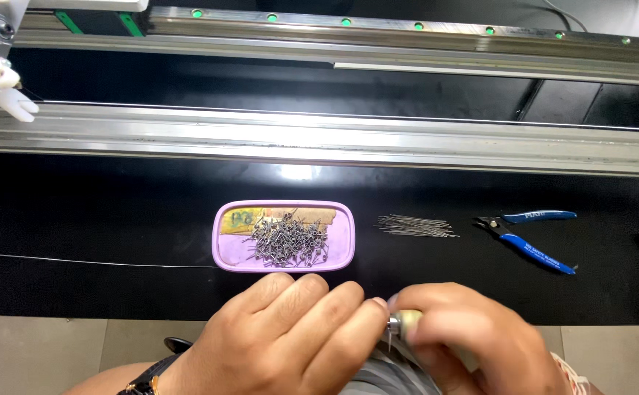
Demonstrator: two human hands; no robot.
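Just below the purple tray (221,238) of pins, my right hand (473,333) grips a small tool (401,322); my left hand (290,333) curls, touching its tip.

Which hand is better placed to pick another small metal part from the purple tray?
Probably the left hand: it lies just below the purple tray, while the right hand grips a small tool.
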